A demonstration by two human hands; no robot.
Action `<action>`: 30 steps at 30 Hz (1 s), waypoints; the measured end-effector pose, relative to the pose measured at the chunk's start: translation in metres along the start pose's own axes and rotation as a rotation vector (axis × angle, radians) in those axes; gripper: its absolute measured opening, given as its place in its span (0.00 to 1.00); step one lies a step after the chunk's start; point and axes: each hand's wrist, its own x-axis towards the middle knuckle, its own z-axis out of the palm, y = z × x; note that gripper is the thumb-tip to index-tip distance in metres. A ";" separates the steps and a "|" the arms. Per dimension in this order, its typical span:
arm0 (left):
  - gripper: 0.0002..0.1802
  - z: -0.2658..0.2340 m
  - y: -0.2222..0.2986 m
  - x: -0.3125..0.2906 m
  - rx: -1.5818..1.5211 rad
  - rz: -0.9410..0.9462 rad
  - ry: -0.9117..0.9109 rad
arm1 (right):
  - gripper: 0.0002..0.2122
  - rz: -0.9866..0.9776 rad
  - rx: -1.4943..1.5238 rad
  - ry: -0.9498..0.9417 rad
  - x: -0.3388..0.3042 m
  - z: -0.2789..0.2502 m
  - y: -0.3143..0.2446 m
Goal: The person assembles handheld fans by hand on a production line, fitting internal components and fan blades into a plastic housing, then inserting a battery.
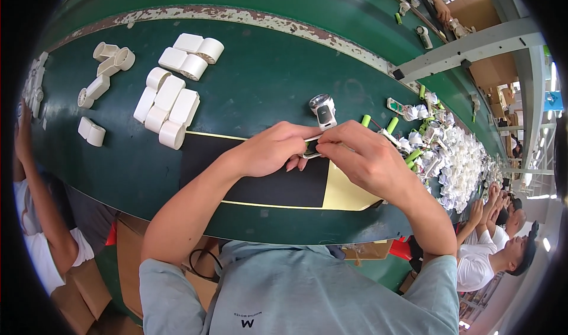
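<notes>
My left hand (266, 150) is closed around a small white-rimmed casing piece (310, 148) with a dark inside. Fingertips of my right hand (368, 156) pinch together at the piece's right edge; whatever they grip there is hidden. Just beyond both hands is a white handheld device (323, 111) with a round ringed head and a dark oval panel. Whether it joins the held piece I cannot tell. Beneath my hands lies a black mat (266, 184) on a pale yellow sheet (346, 193).
White rounded housings (168, 95) stand grouped at left on the green table (248, 81), with several loose ones (92, 132) farther left. A heap of small white parts (455, 163) and green cylinders (393, 124) spreads at right. A metal post (467, 51) rises far right; co-workers sit both sides.
</notes>
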 end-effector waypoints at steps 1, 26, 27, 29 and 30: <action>0.35 0.000 0.001 -0.001 -0.003 -0.001 -0.001 | 0.11 0.002 0.001 -0.002 0.001 0.000 0.000; 0.30 0.012 0.035 -0.024 -0.455 0.082 -0.163 | 0.31 0.760 1.494 0.061 -0.027 0.010 0.014; 0.30 0.014 0.037 -0.026 -0.557 0.087 -0.186 | 0.30 0.747 1.713 -0.031 -0.035 0.013 0.015; 0.29 0.014 0.044 -0.025 -0.496 0.155 -0.175 | 0.25 0.621 1.880 -0.055 -0.048 0.016 0.011; 0.29 0.009 0.041 -0.024 -0.409 0.150 -0.186 | 0.24 0.683 1.782 0.088 -0.052 0.016 0.008</action>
